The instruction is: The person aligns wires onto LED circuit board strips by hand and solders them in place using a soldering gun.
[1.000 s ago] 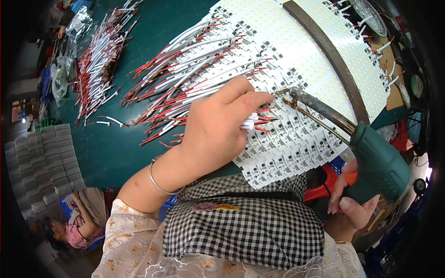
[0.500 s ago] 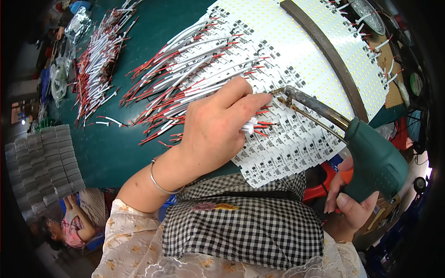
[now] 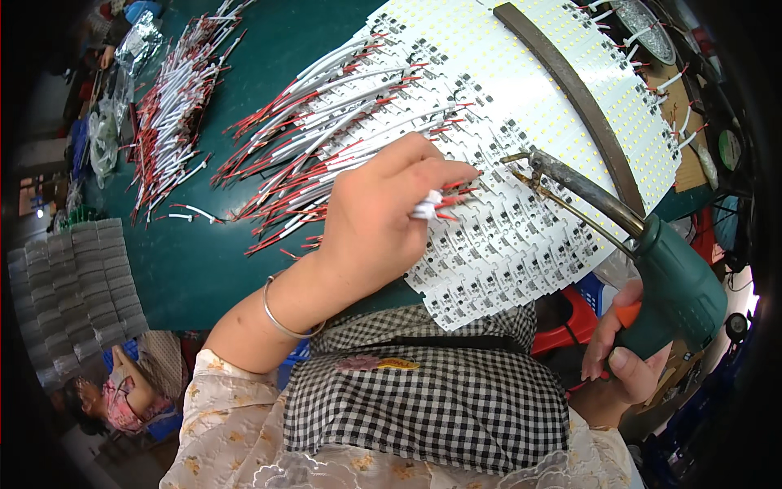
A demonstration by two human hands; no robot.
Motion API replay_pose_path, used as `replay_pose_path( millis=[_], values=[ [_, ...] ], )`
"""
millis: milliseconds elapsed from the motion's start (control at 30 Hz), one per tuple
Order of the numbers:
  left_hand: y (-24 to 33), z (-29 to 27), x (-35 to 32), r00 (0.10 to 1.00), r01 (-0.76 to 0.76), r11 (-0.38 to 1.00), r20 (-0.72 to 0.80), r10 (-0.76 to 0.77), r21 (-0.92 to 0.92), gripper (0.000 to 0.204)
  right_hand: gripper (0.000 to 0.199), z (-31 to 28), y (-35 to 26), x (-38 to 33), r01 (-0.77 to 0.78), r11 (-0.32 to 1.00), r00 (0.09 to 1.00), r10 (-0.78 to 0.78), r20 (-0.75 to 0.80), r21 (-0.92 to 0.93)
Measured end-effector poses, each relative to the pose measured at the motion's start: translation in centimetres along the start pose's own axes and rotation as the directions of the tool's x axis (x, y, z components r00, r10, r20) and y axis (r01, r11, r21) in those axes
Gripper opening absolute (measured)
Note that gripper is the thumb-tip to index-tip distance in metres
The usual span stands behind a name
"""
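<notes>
My left hand [image 3: 379, 208] is closed on a few short white-sleeved wires [image 3: 427, 205] with red ends, over a fanned sheet of white circuit boards [image 3: 481, 269]. Its index finger and thumb meet near the pads of one board; what lies right at the tips is too small to tell. Around the handle of a green soldering gun [image 3: 680, 281] with an orange trigger, my right hand [image 3: 623, 350] is wrapped. The gun's metal tip and thin feed tube point left above the boards, a little apart from my left fingertips. Rows of white and red wires [image 3: 326, 122] lie across the boards' left side.
A dark curved bar [image 3: 574, 90] lies across the boards. Further left on the green table [image 3: 187, 277] is a heap of loose wires [image 3: 175, 114]. Stacked grey bundles [image 3: 77, 285] stand at the left, with another person [image 3: 122, 399] beyond. A metal dish [image 3: 648, 33] sits far right.
The soldering gun has drawn back to the right, its tip moving away from my left fingertips. My left hand has shifted slightly, and the held wires' ends have turned.
</notes>
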State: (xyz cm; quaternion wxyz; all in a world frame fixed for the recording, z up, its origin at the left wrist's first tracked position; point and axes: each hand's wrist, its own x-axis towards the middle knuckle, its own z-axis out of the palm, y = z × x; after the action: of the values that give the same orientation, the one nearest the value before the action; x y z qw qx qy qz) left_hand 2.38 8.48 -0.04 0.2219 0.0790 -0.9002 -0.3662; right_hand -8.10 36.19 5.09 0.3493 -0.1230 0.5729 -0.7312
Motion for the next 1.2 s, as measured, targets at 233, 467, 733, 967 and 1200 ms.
replay_pose_path(
  millis=[233,467,733,967,1200],
  values=[
    [-0.7,-0.1,0.6,0.997,0.040,0.972,0.076,-0.023,-0.233,0.043,0.062,-0.6,0.8,-1.1,0.081,0.996,0.995,-0.083,-0.061,-0.043],
    [-0.6,-0.1,0.5,0.996,-0.004,0.984,0.087,0.019,-0.178,0.060,0.058,-0.1,0.9,-1.7,0.057,0.985,0.991,-0.076,-0.112,-0.164],
    [-0.8,-0.1,0.7,0.993,-0.014,0.980,0.116,0.037,-0.198,0.059,0.051,-0.3,1.2,-2.1,0.035,0.987,0.992,-0.053,-0.114,-0.157],
    [-0.8,0.4,0.0,0.990,-0.133,0.990,0.036,0.135,-0.048,0.055,0.051,0.0,1.9,-2.2,0.034,0.984,0.995,-0.050,-0.089,-0.176],
    [-0.5,0.5,0.0,0.990,-0.139,0.990,0.026,0.140,-0.024,0.053,0.060,0.9,1.6,-2.4,-0.036,0.959,0.992,0.000,-0.125,-0.280]
  ],
)
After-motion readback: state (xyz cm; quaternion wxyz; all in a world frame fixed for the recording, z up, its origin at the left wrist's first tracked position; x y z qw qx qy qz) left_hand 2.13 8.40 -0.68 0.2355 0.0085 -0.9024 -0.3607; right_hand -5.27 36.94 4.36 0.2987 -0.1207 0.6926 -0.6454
